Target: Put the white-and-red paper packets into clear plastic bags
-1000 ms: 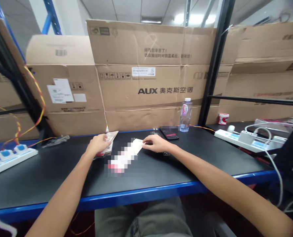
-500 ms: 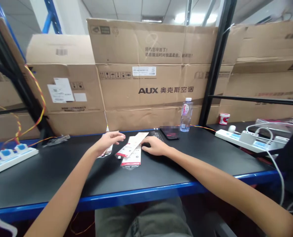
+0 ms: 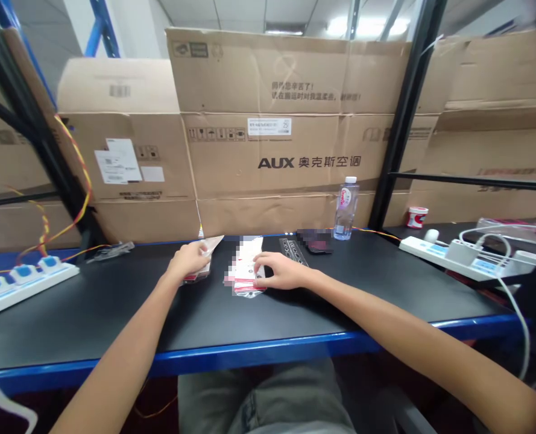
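Observation:
My left hand (image 3: 189, 263) is at the left pile, its fingers closed on a flat white packet (image 3: 214, 243) whose far corner slants up from the table. Under that hand lie more packets (image 3: 201, 276) with red ends, partly hidden. To the right is a second pile of white, red-ended packets (image 3: 248, 265) in clear sleeves, partly blurred by pixelation. My right hand (image 3: 280, 270) rests at this pile's right edge, fingertips touching it, thumb and fingers apart.
A dark phone-like object (image 3: 318, 244) and a printed black strip (image 3: 292, 250) lie behind my right hand. A water bottle (image 3: 346, 208) stands further right. Power strips (image 3: 28, 283) sit at both sides. Cardboard (image 3: 231, 211) walls the back of the black table (image 3: 204, 328).
My left hand has moved from above the table onto the left pile and closed on a packet. The slanted packet on the right pile now lies more in line. The view has shifted slightly.

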### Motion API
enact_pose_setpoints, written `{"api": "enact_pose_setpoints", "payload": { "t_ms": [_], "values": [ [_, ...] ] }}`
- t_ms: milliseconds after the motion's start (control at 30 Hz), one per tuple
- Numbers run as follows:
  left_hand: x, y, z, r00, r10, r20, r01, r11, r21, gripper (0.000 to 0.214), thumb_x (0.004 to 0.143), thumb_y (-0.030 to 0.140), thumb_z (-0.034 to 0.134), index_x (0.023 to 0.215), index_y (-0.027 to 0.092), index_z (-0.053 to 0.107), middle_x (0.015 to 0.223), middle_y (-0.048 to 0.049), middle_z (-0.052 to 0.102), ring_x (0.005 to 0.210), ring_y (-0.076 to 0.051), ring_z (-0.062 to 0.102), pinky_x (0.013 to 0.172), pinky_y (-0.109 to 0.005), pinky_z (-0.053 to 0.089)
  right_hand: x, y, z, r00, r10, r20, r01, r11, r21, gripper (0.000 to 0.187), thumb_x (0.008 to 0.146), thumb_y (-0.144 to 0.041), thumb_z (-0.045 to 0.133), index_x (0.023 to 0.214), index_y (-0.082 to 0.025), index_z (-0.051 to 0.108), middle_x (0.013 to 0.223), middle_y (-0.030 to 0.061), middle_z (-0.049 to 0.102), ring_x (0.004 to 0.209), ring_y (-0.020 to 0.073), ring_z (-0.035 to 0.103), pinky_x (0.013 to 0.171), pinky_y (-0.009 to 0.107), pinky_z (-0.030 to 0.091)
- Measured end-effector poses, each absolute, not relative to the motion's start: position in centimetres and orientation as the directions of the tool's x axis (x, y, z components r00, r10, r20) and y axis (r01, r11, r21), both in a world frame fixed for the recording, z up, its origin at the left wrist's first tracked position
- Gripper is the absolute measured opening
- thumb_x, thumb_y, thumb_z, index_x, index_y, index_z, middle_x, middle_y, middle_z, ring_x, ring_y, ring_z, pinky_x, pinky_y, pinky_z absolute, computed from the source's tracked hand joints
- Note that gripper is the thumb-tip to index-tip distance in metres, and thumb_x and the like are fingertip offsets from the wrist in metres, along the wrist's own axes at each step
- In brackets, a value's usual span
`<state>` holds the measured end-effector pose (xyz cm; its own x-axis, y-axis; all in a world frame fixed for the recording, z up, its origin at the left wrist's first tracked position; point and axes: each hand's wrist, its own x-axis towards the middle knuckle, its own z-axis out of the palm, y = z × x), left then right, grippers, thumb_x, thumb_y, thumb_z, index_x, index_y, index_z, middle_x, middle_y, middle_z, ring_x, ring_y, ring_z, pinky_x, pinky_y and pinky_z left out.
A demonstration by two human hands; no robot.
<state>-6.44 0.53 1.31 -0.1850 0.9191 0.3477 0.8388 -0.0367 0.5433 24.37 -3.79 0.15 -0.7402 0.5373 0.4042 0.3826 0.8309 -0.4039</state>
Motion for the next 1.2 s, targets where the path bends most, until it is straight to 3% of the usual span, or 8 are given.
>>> {"api": "enact_pose_setpoints", "payload": {
  "t_ms": [133,267,367,433,600,833,1067,1200],
  "values": [
    [-5.2,-0.6,2.7,-0.174,0.904,0.39,0.849,-0.063,0.525,0.023,0.067,0.038,0.07,0.084,0.022,0.073,0.097,-0.0095,0.076,0.1,-0.032,0.066,0.085,-0.037,0.047,25.1,-3.1,0.2,-0.714,0.561,0.419,0.411,0.82,-0.399,0.01,0.082,-0.025,0.067,0.077,-0.016,0.067,0.099,0.0072,0.07,0.09,0.0193,0.065,0.086,0.032,0.049],
    [-2.0,-2.8,4.1,-0.218,0.896,0.388,0.495,-0.241,0.834,0.034,0.069,0.041,0.07,0.093,0.016,0.072,0.097,-0.01,0.075,0.093,-0.027,0.068,0.078,-0.033,0.051,24.7,-3.0,-0.1,-0.573,0.697,0.431,0.39,0.695,-0.604,0.022,0.083,-0.033,0.067,0.098,-0.017,0.068,0.104,0.008,0.07,0.098,0.0213,0.065,0.093,0.036,0.049],
    [0.6,-4.5,4.4,0.159,0.944,0.288,0.21,-0.318,0.925,0.048,0.07,0.049,0.073,0.106,0.017,0.072,0.106,-0.011,0.073,0.098,-0.027,0.067,0.08,-0.034,0.053,23.9,-3.3,0.0,-0.495,0.811,0.314,0.12,0.421,-0.899,0.043,0.087,-0.046,0.063,0.12,-0.019,0.06,0.112,0.0097,0.07,0.105,0.0215,0.066,0.094,0.037,0.053],
    [1.8,-5.1,4.3,0.327,0.908,0.263,0.143,-0.322,0.936,0.045,0.074,0.049,0.071,0.106,0.018,0.073,0.111,-0.0123,0.071,0.106,-0.028,0.064,0.086,-0.036,0.051,23.5,-3.4,0.3,-0.501,0.83,0.243,-0.081,0.235,-0.969,0.044,0.088,-0.045,0.062,0.123,-0.019,0.058,0.113,0.0096,0.07,0.105,0.0221,0.067,0.091,0.037,0.055],
    [2.3,-4.7,3.3,0.181,0.913,0.367,0.196,-0.399,0.896,0.034,0.074,0.043,0.072,0.095,0.017,0.071,0.105,-0.0096,0.072,0.101,-0.025,0.064,0.084,-0.034,0.05,23.7,-3.6,0.9,-0.431,0.889,0.151,-0.176,0.082,-0.981,0.037,0.073,-0.014,0.069,0.11,-0.016,0.064,0.111,0.0096,0.072,0.099,0.0242,0.07,0.084,0.038,0.059],
    [2.1,-4.6,2.9,0.27,0.951,0.151,0.18,-0.204,0.962,0.056,0.066,0.03,0.077,0.118,0.017,0.059,0.082,-0.0048,0.071,0.069,-0.017,0.064,0.066,-0.031,0.049,23.9,-3.6,0.7,-0.485,0.861,0.151,-0.142,0.092,-0.986,0.037,0.07,-0.019,0.074,0.106,-0.015,0.067,0.105,0.01,0.074,0.09,0.0244,0.072,0.081,0.039,0.059],
    [2.5,-5.2,3.4,0.354,0.924,0.147,0.076,-0.185,0.98,0.023,0.065,0.022,0.073,0.086,0.014,0.068,0.077,-0.0043,0.068,0.061,-0.012,0.058,0.064,-0.028,0.05,24.5,-1.9,0.1,-0.211,0.913,0.35,0.199,0.391,-0.899,0.051,0.066,-0.029,0.078,0.112,-0.016,0.061,0.095,0.0065,0.072,0.081,0.0192,0.069,0.071,0.03,0.055],
    [3.0,-5.4,3.1,0.386,0.917,0.096,0.09,-0.141,0.986,0.035,0.067,0.018,0.07,0.101,0.015,0.065,0.077,-0.0036,0.07,0.061,-0.012,0.06,0.062,-0.026,0.049,24.9,-1.5,0.0,-0.202,0.858,0.472,0.345,0.513,-0.786,0.044,0.073,-0.023,0.066,0.116,-0.018,0.06,0.083,0.0017,0.07,0.067,0.014,0.064,0.061,0.024,0.05]
  ]
}}
